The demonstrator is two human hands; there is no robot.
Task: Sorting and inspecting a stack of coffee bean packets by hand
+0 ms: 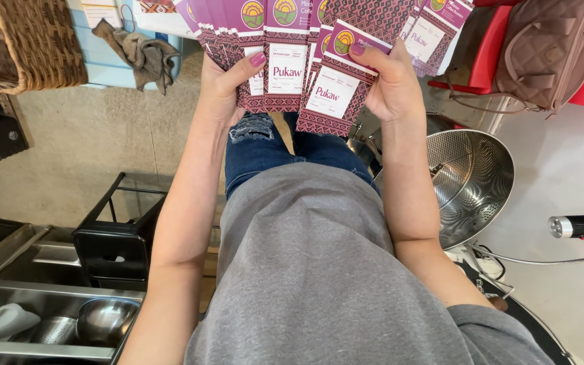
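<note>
Both of my hands hold a fan of several flat purple pouches with patterned borders and white labels. My left hand (228, 88) grips the left part of the fan (265, 40), its thumb pressed on a pouch front. My right hand (393, 84) holds the right part and its thumb lies on the nearest pouch (336, 84), which is tilted. The fan runs off the top of the frame. Below it show my blue jeans and grey shirt.
A perforated steel bowl (471, 179) stands at my right. A woven basket (25, 44) and a grey cloth (144, 57) are at the upper left. A brown quilted bag (549, 47) rests on a red seat. A black stool (113, 247) and steel shelves with bowls (103, 318) are at the lower left.
</note>
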